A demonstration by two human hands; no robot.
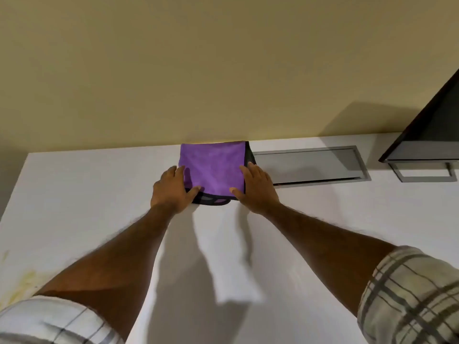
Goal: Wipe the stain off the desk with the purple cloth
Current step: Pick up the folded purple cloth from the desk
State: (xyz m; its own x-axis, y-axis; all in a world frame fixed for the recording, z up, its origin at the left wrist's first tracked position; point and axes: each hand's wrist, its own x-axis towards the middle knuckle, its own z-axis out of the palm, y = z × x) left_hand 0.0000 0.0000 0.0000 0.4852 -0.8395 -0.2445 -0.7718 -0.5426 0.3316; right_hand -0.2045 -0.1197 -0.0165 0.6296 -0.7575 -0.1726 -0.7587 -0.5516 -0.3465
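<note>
A folded purple cloth (213,167) with a dark border lies on the white desk (87,184), pushed up against the wall. My left hand (171,189) holds its near left corner, thumb on top of the fabric. At the near right corner, my right hand (255,187) grips the same way, with its fingers along the cloth's right edge. A yellowish stain (23,281) marks the desk at the near left, beside my left forearm and far from the cloth.
A grey rectangular cable hatch (310,165) is set into the desk just right of the cloth. A dark monitor on a grey frame stand (427,155) fills the far right corner. A beige wall (198,70) bounds the desk's far edge.
</note>
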